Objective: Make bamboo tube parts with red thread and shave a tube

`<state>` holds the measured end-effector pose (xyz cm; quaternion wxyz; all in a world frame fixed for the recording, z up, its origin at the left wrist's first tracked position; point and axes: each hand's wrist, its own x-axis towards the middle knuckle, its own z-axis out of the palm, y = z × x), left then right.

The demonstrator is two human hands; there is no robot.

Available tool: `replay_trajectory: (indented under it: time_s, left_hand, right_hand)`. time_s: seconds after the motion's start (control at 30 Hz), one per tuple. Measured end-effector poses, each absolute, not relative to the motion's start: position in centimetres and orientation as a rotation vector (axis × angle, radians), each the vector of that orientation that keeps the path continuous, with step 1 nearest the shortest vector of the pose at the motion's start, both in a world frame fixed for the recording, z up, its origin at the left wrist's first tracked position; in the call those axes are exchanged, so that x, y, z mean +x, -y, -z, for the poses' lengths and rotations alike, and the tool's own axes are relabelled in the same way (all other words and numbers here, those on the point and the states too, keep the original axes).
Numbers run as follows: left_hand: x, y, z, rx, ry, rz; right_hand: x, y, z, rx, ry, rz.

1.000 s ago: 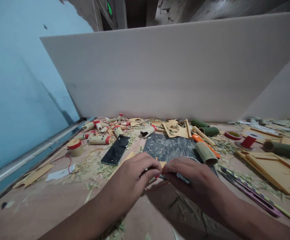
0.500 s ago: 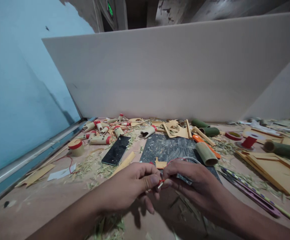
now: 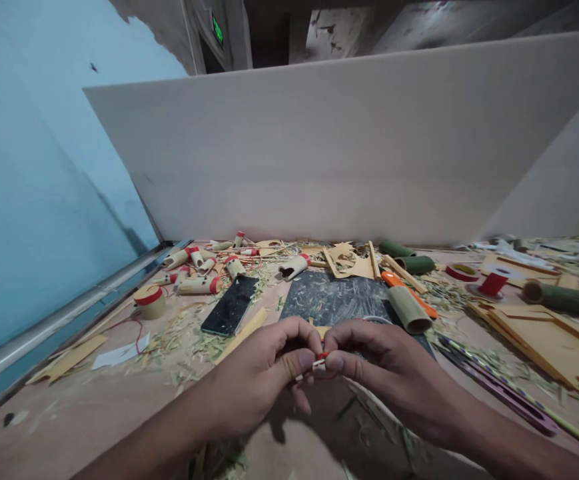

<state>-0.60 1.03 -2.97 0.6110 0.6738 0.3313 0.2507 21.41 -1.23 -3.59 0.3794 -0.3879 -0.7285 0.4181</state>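
Close together above the front of the table, my left hand (image 3: pixel 274 373) and my right hand (image 3: pixel 379 367) both have thumb and forefinger pinched. Between the fingertips shows red string (image 3: pixel 322 357), wound or knotted by a thin pale stick (image 3: pixel 318 365). My left hand grips the stick, while my right hand pinches the string. A loop of string hangs just under the fingers; the rest of it is hidden by the hands. Behind them lies a dark cutting mat (image 3: pixel 334 293) with a scrap of yellowish board (image 3: pixel 322 330) on it.
A phone (image 3: pixel 230 305) lies left of the mat, near several red-banded bamboo pieces (image 3: pixel 199 285). To the right are a bamboo tube (image 3: pixel 409 310), an orange utility knife (image 3: pixel 422 303), a red string spool (image 3: pixel 493 283) and a wooden frame (image 3: pixel 534 333). Shavings litter the table before a white panel (image 3: pixel 319 153).
My hands stay pinched around the string and stick. The right fingers have shifted slightly, and the red string now sits more level between the two hands. The view has tilted a little.
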Motion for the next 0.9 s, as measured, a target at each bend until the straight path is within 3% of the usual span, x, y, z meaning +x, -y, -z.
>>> replay_trajectory:
  time_s: [0.53, 0.9]
  left_hand:
    - [-0.25, -0.41, 3.11, 1.578, -0.743, -0.745]
    - [-0.47, -0.98, 2.8, 2.256, -0.767, -1.071]
  right_hand:
    - [21.41, 0.86, 4.2, -0.9, 1.609, -1.446]
    - [21.29, 0.86, 3.84, -0.88, 1.461, -1.551]
